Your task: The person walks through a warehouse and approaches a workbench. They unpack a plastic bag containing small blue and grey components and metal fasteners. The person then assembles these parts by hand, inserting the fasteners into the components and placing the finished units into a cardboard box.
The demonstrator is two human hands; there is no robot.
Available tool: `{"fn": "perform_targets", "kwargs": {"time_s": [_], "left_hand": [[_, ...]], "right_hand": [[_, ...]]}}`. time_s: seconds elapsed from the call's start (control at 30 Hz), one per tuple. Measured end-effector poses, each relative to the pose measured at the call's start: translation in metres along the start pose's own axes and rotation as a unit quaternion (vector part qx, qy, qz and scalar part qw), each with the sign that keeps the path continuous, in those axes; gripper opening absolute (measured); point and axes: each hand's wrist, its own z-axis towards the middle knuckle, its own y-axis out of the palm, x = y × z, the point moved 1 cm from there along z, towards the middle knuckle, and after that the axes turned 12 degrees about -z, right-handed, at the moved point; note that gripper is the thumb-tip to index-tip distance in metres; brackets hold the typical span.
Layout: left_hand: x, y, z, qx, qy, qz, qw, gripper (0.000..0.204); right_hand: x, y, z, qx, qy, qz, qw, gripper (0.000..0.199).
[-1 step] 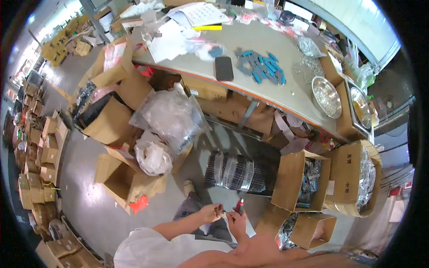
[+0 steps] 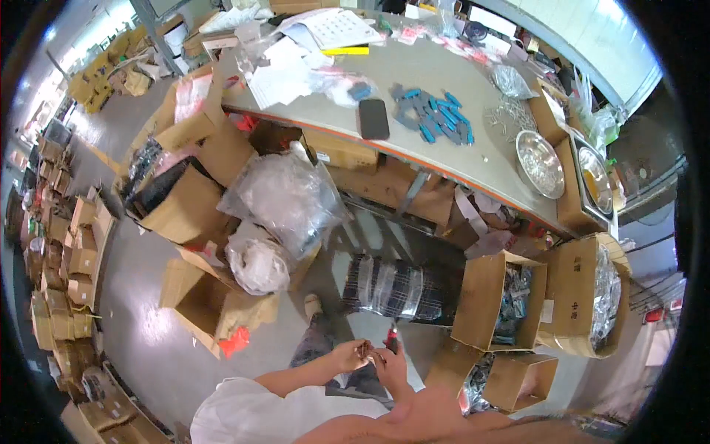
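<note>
One red tool (image 2: pixel 392 340) more upright | right grip (image 2: pixel 390 365) closed round it | left grip (image 2: pixel 350 356): can't tell

A red-and-black tool (image 2: pixel 392 340) points upward at lower center; just left, a small pale piece (image 2: pixel 365 360), mostly hidden.

Workshop with a long grey table (image 2: pixel 429 65) bearing papers (image 2: pixel 277 78), many blue-and-grey parts (image 2: pixel 444 118) and a metal bowl (image 2: pixel 531 140) of small pieces. Open cartons (image 2: pixel 473 303) of parts stand on the bare, shiny floor (image 2: pixel 137 285); more boxes (image 2: pixel 55 307) crowd the far left.
</note>
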Motion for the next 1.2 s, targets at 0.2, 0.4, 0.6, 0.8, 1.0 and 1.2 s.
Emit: {"fn": "perform_targets", "kwargs": {"time_s": [0.2, 0.4, 0.6, 0.8, 1.0, 1.2], "left_hand": [[0.102, 0.137, -0.094, -0.034, 0.038, 0.132, 0.990, 0.028], [0.194, 0.204, -0.159, -0.071, 0.122, 0.162, 0.977, 0.023], [0.262, 0.194, -0.173, -0.069, 0.175, 0.188, 0.964, 0.017], [0.307, 0.168, -0.211, -0.058, 0.222, 0.179, 0.957, 0.025], [0.324, 0.184, -0.223, -0.010, 0.306, 0.186, 0.934, 0.022], [0.331, 0.248, -0.151, -0.090, 0.252, 0.234, 0.935, 0.027]], "right_hand": [[-0.119, 0.029, 0.098, -0.060, -0.103, -0.073, 0.990, 0.018], [-0.206, 0.053, 0.176, 0.033, -0.148, -0.047, 0.987, 0.020], [-0.247, 0.019, 0.189, -0.025, 0.016, -0.035, 0.999, 0.044], [-0.238, -0.005, 0.199, -0.006, 0.040, -0.086, 0.996, 0.065], [-0.236, -0.033, 0.249, -0.008, 0.031, -0.061, 0.998, 0.064], [-0.194, -0.060, 0.305, 0.000, 0.048, -0.056, 0.997, 0.062]]}}
